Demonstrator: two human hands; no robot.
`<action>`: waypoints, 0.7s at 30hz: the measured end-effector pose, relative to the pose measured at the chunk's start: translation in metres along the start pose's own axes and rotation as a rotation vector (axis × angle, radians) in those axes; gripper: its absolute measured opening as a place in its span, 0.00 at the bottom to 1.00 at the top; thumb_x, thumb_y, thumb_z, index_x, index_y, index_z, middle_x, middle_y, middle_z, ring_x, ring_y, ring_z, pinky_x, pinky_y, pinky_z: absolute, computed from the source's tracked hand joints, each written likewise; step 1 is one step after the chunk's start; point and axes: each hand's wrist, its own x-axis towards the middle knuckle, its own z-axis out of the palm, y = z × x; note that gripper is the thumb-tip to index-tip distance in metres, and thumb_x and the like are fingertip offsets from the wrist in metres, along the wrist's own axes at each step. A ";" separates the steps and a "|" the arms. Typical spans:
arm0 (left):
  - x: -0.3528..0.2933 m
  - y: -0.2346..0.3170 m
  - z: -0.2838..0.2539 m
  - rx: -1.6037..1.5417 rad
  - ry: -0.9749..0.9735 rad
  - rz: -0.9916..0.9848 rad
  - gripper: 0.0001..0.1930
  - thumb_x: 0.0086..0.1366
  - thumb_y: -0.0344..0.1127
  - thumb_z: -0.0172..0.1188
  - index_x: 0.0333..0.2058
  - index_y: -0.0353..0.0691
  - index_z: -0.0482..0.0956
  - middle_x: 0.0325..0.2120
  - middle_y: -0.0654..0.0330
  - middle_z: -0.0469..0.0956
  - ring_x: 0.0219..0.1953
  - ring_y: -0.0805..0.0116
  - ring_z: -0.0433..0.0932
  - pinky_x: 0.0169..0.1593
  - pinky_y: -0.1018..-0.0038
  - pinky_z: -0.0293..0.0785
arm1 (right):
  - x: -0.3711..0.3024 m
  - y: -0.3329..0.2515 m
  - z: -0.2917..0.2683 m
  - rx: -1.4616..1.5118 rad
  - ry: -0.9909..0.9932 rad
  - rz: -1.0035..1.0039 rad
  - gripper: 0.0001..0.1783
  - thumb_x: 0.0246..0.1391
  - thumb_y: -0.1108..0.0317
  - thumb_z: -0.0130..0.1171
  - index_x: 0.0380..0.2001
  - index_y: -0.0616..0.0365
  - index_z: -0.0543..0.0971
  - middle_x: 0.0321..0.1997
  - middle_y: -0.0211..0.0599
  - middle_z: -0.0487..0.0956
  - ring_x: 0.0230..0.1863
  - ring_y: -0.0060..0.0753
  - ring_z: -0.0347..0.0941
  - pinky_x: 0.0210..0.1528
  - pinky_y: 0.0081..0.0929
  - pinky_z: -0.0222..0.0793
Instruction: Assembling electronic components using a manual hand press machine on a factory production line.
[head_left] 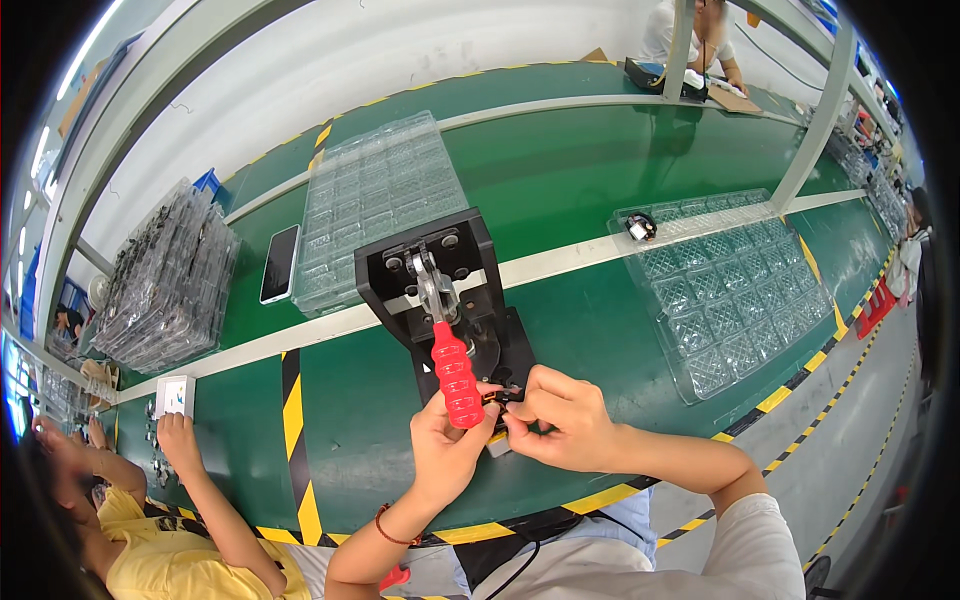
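A small black part [503,397] is pinched between the fingertips of both my hands, just in front of a black press fixture [432,250]. My left hand [447,452] lies behind the red ribbed handle [457,375] of the fixture's toggle clamp, which hides some of its fingers. My right hand [565,420] closes on the part from the other side, thumb and forefinger together. The handle points down toward me from the metal linkage [434,285]. What exactly the part is, I cannot make out.
A clear compartment tray [735,300] on the right bears one small black-and-white piece [640,227]. Clear trays [375,200] stand behind the fixture, beside a phone [280,264]. Stacked trays [172,280] rise at left. A co-worker in yellow [180,560] works at my left; another person sits across.
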 end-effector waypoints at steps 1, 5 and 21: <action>0.000 0.000 0.000 0.020 0.002 0.003 0.10 0.59 0.18 0.54 0.40 0.28 0.72 0.37 0.54 0.78 0.38 0.71 0.77 0.44 0.76 0.74 | 0.000 0.000 0.000 0.000 0.001 0.001 0.08 0.34 0.80 0.64 0.21 0.60 0.76 0.20 0.29 0.67 0.13 0.17 0.63 0.12 0.15 0.60; -0.002 0.000 0.001 0.026 0.008 -0.027 0.09 0.60 0.19 0.54 0.41 0.28 0.72 0.36 0.55 0.78 0.36 0.73 0.77 0.41 0.79 0.75 | 0.001 0.000 -0.001 0.031 -0.013 0.003 0.07 0.35 0.79 0.64 0.21 0.60 0.77 0.20 0.29 0.67 0.13 0.17 0.63 0.12 0.15 0.59; -0.004 -0.002 0.002 0.066 0.035 -0.006 0.09 0.60 0.18 0.54 0.40 0.29 0.72 0.36 0.57 0.77 0.37 0.75 0.76 0.43 0.80 0.73 | 0.001 -0.008 -0.001 0.143 -0.071 0.152 0.10 0.37 0.81 0.63 0.21 0.61 0.72 0.20 0.30 0.66 0.13 0.15 0.61 0.13 0.15 0.56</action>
